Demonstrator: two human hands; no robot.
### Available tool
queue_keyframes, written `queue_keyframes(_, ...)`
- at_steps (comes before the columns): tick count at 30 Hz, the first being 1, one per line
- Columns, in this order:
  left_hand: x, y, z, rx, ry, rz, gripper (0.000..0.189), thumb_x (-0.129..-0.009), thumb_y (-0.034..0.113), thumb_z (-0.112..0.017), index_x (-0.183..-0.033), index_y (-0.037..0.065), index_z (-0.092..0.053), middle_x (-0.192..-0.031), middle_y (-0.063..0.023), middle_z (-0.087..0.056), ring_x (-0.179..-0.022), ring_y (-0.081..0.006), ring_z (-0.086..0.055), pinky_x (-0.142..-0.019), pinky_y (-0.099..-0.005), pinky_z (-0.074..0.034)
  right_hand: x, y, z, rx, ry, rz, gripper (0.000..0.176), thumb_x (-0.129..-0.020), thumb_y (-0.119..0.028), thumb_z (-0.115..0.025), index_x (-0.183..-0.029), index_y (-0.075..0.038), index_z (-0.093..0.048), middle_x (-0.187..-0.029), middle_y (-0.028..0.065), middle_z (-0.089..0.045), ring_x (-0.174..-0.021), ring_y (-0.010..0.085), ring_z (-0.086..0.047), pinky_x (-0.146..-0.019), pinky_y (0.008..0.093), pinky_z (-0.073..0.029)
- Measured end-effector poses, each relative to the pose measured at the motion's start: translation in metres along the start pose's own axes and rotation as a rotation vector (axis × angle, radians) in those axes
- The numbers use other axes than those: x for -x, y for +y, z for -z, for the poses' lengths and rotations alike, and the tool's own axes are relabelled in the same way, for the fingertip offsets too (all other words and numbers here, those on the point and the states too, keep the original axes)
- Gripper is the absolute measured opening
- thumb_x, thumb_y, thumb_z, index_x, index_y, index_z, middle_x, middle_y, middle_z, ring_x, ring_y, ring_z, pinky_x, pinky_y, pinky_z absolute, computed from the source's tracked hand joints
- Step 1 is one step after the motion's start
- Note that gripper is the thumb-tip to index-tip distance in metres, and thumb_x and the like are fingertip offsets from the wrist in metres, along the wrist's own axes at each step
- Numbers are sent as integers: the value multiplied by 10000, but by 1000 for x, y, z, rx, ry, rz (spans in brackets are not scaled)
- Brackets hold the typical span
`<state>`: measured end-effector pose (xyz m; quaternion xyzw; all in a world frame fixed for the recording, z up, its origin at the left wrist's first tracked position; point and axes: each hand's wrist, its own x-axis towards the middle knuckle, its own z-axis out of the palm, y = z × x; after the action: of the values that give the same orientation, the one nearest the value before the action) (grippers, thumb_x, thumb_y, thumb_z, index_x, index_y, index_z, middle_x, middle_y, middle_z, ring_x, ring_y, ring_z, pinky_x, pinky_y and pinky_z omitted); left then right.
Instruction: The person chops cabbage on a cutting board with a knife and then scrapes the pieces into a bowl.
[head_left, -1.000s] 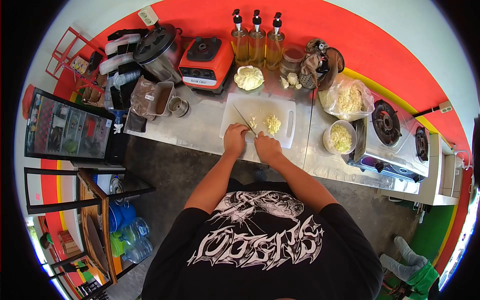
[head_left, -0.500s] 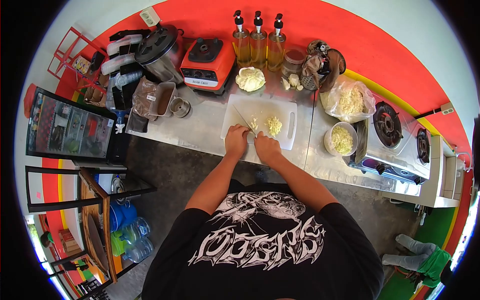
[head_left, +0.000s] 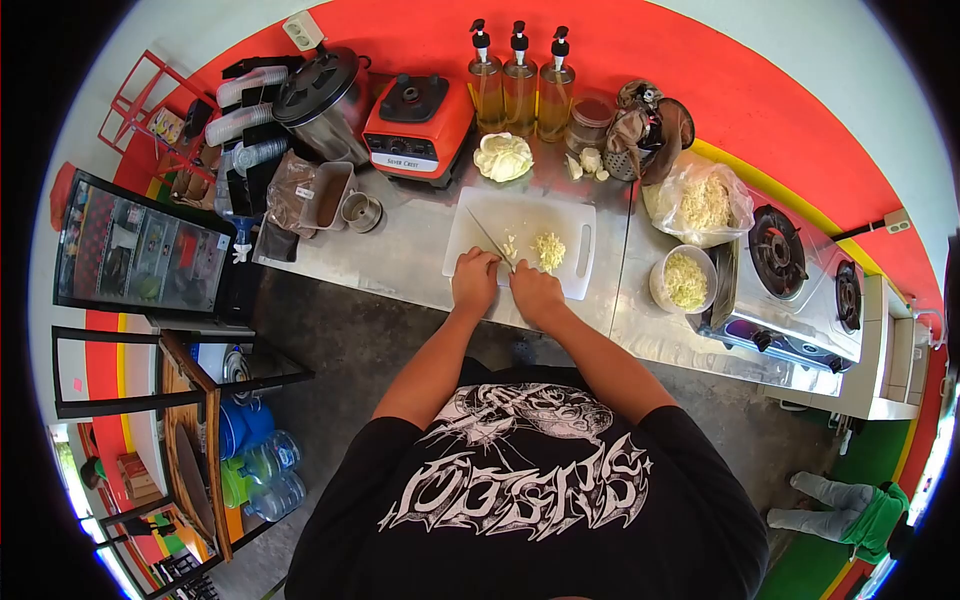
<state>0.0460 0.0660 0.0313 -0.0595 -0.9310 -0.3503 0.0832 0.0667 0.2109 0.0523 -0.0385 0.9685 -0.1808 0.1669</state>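
A white cutting board lies on the metal counter with a knife angled across it, its tip pointing up and left. My right hand is closed around the knife's handle at the board's near edge. Close beside the blade, my left hand is closed with fingers curled on the board; what it pinches is hidden. A small pile of chopped cabbage sits right of the knife, and a few bits lie next to the blade. Beyond the board rests a cut cabbage head.
At right stand a bowl of shredded cabbage, a plastic bag of shreds and a gas stove. Along the back are a red blender base, pump bottles and cabbage chunks. A person in green is at lower right.
Both hands and the knife hold almost the same pose. The whole view has shifted very slightly. The person in green at lower right has moved a little.
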Motion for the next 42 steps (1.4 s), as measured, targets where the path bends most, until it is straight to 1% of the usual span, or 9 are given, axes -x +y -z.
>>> queue_keyframes(6, 1, -5, -5, -5, -10, 35, 78, -874, 108, -675, -904, 89, -744, -893, -73, -640, -927, -317, -616, -810, -429, -516, 13, 2, 7, 22, 40, 60, 348, -1045, -349, -477, -1056, -7, -541, -864, 203, -726, -815, 386, -733, -726, 476, -591)
queue_keyframes(8, 0, -4, -5, -17, -19, 61, 77, -886, 118, -667, -909, 106, -740, -916, -53, -638, -961, -314, -611, -816, -436, -529, 24, -3, 9, -1, -68, -39, 364, -1048, -350, -470, -1089, 4, -544, -926, 223, -723, -876, 394, -727, -767, 479, -585)
queue_keyframes(19, 1, -5, -4, 90, -28, 134, 62, -865, 109, -685, -894, 96, -738, -880, -69, -645, -894, -318, -632, -783, -438, -524, 4, -3, 16, 5, -31, 21, 362, -1048, -345, -467, -1102, 4, -546, -957, 229, -722, -902, 403, -722, -798, 484, -579)
queue_keyframes(23, -1, -4, -3, 35, -26, 76, 63, -865, 114, -679, -889, 97, -735, -870, -72, -639, -880, -322, -632, -768, -441, -521, 23, -9, 8, 0, -29, -47, 354, -1045, -352, -479, -1056, -3, -541, -921, 220, -726, -861, 392, -730, -750, 475, -587)
queue_keyframes(25, 2, -4, -5, 33, 71, 9, 48, -841, 76, -695, -860, 43, -725, -824, -114, -639, -776, -303, -657, -702, -407, -512, 18, -10, -2, 6, -11, -52, 355, -1043, -358, -484, -1048, -7, -537, -909, 220, -725, -849, 385, -733, -735, 473, -589)
queue_keyframes(28, 2, -11, -6, 81, 20, 36, 58, -870, 122, -669, -869, 87, -715, -855, -86, -627, -860, -331, -625, -756, -441, -516, 7, -16, -9, -9, 12, -67, 359, -1041, -369, -490, -1042, -12, -533, -903, 219, -725, -846, 375, -735, -729, 472, -588)
queue_keyframes(35, -5, -17, 0, 196, -59, -8, 36, -868, 88, -683, -867, 53, -689, -849, -108, -628, -820, -316, -656, -726, -423, -521, 6, -13, 13, -31, -20, -80, 362, -1037, -378, -491, -1045, -20, -548, -927, 200, -727, -879, 380, -725, -773, 480, -578)
queue_keyframes(39, -7, -15, 5, 236, -93, 84, 41, -867, 90, -693, -867, 49, -689, -854, -116, -630, -811, -324, -661, -719, -430, -519, 26, -16, 10, 6, -45, -110, 371, -1034, -384, -496, -1061, -17, -542, -899, 201, -726, -858, 380, -728, -763, 485, -580)
queue_keyframes(42, -8, -17, -1, 108, -36, -33, 68, -868, 101, -710, -854, 36, -703, -831, -120, -650, -758, -295, -698, -678, -392, -529, 34, -17, 3, 51, 2, -117, 358, -1033, -377, -500, -1054, -21, -530, -838, 194, -727, -790, 370, -735, -710, 481, -588)
